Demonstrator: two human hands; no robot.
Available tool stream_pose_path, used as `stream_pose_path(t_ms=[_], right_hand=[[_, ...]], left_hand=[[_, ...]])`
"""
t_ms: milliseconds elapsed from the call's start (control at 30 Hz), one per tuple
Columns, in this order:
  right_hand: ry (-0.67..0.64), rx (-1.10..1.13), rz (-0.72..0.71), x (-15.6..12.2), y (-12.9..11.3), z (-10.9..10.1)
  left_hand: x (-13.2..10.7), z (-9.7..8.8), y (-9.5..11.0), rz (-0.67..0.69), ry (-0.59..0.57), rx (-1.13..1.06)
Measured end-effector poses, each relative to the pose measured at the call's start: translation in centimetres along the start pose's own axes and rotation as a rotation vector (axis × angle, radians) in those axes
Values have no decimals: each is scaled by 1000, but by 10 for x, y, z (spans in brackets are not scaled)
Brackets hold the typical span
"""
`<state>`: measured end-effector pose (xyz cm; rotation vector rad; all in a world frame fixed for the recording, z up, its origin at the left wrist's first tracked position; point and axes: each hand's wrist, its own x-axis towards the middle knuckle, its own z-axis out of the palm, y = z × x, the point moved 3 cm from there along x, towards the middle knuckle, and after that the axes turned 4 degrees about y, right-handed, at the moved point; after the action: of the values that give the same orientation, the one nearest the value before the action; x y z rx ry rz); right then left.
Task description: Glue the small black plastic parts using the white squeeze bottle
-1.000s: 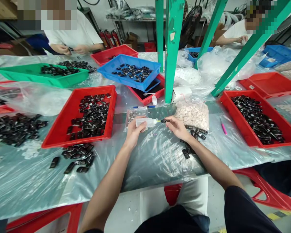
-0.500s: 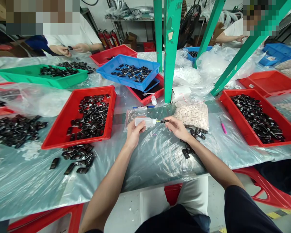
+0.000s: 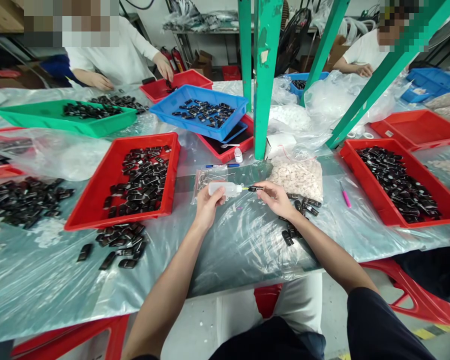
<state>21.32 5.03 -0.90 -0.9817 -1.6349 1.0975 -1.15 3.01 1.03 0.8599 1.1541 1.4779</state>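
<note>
My left hand (image 3: 207,205) is closed around a small white squeeze bottle (image 3: 225,188) held sideways, its thin nozzle pointing right. My right hand (image 3: 275,198) pinches a small black part (image 3: 253,188) at the nozzle's tip. Both hands hover over the plastic-covered table (image 3: 240,245). A small pile of black parts (image 3: 298,215) lies just right of my right wrist. A clear bag of pale small pieces (image 3: 298,177) sits behind my right hand.
A red tray (image 3: 97,200) of black parts stands to the left, with loose black parts (image 3: 120,245) in front of it. Another red tray (image 3: 423,210) of parts is at the right. Blue tray (image 3: 198,110), green tray (image 3: 60,117) and green posts (image 3: 266,75) stand behind. Two co-workers sit opposite.
My hands have stayed nearly still with the bottle and the part. The co-worker at the far left has reached one hand out to the far red tray.
</note>
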Motion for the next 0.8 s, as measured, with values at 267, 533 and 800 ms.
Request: stream_pose_path(t_ms=[267,533,800], right_hand=[[10,19,8,0,-3,0],[6,16,0,-1,-5,0],[9,40,3,-2,-4,0]], left_hand=[[-1,2,1,67,4,15],[1,-1,0,129,-7,70],[1,-3,-2,141,-15,70]])
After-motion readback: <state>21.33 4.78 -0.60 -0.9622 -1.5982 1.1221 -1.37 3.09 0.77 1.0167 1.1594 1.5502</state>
